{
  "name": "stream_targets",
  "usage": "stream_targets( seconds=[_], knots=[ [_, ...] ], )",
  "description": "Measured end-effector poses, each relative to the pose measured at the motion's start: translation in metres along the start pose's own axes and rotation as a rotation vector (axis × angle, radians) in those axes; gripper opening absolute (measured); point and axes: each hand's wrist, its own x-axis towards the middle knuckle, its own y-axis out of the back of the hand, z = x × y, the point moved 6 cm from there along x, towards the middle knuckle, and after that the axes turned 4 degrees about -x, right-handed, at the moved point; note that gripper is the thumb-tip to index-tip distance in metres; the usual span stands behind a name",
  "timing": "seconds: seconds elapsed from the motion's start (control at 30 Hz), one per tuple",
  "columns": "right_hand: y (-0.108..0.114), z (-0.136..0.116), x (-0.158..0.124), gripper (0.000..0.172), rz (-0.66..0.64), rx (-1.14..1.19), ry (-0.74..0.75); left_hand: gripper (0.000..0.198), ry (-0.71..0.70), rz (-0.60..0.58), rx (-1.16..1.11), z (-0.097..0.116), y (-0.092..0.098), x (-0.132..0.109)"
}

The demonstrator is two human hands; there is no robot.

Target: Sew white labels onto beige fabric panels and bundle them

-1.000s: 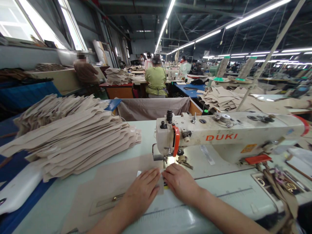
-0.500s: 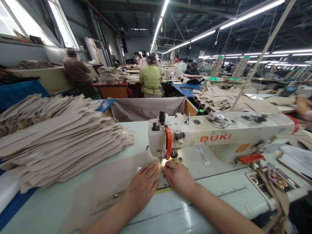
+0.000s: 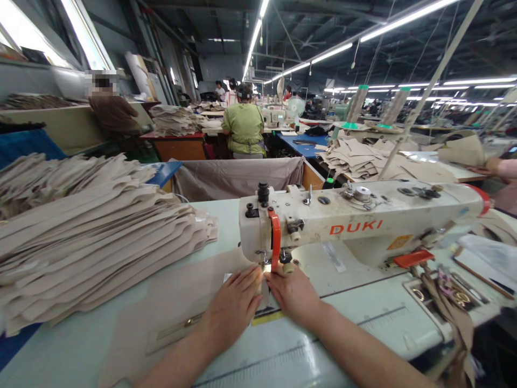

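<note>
Both hands lie flat on the cloth (image 3: pixel 181 302), right in front of the needle (image 3: pixel 264 264) of the machine (image 3: pixel 363 221). The left hand (image 3: pixel 234 307) is open. Its fingers are stretched out and press the cloth down on the left of the needle. The right hand (image 3: pixel 293 293) is open too, palm down, and presses on the right side. Neither hand grips anything. The fingertips of the two hands almost meet on the near side of the needle, in the lamp light.

The cloth is a tan piece. It lies flat on the table (image 3: pixel 363 318), from the needle out to the near left. A yellow tape (image 3: pixel 266 318) peeks out between the hands. A big stack (image 3: pixel 100 237) of the same tan pieces sits on the left, well apart from the hands.

The work looks like guiding the cloth under the needle. To do it well, I think both hands should press lightly and evenly, so the cloth lies smooth with no wrinkles. The edge should run straight toward the needle. The fingertips should be at the sides of the needle, never under it. A harder push from one hand could turn the seam crooked.
</note>
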Motion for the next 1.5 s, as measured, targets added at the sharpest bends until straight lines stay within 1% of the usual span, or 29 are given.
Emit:
stream_targets(
  seconds=[0.13, 0.33, 0.5, 0.7, 0.83, 0.97, 1.13, 1.23, 1.3, 1.37, 1.43, 1.5],
  knots=[
    [0.001, 0.000, 0.000, 0.019, 0.003, 0.014, -0.005, 0.037, 0.000, 0.012, 0.003, 0.000, -0.001, -0.001],
    [0.001, -0.001, -0.003, 0.021, 0.054, -0.013, 0.009, 0.037, -0.017, 0.038, 0.038, 0.003, 0.003, 0.000],
    [-0.001, -0.001, -0.003, 0.020, 0.070, -0.033, 0.025, 0.036, -0.016, 0.001, 0.072, 0.002, 0.002, 0.001],
    [0.001, -0.001, -0.003, 0.016, 0.039, -0.062, 0.012, 0.034, 0.023, -0.041, 0.088, -0.004, 0.002, 0.007],
    [0.004, -0.003, -0.002, 0.019, 0.039, -0.055, 0.008, 0.032, 0.072, -0.073, 0.059, -0.010, -0.003, 0.009],
    [0.002, -0.002, -0.002, 0.017, 0.037, -0.069, 0.004, 0.031, 0.106, -0.091, 0.015, -0.014, -0.007, 0.011],
    [0.003, 0.000, -0.004, 0.016, 0.077, -0.066, 0.000, 0.033, 0.151, -0.126, -0.025, -0.017, -0.006, 0.014],
    [0.007, -0.002, -0.008, 0.015, 0.151, -0.037, 0.028, 0.037, 0.172, -0.165, -0.056, -0.016, -0.005, 0.002],
    [0.010, -0.003, -0.012, 0.015, 0.213, 0.006, 0.057, 0.041, 0.159, -0.190, -0.073, -0.011, -0.003, -0.014],
    [0.012, -0.003, -0.015, 0.016, 0.258, 0.045, 0.073, 0.045, 0.141, -0.215, -0.084, -0.003, 0.004, -0.033],
    [0.011, -0.001, -0.017, 0.017, 0.263, 0.079, 0.078, 0.050, 0.154, -0.190, -0.067, 0.004, 0.018, -0.047],
    [0.010, 0.000, -0.018, 0.018, 0.252, 0.109, 0.088, 0.058, 0.214, -0.079, -0.011, 0.005, 0.042, -0.057]
  ],
)
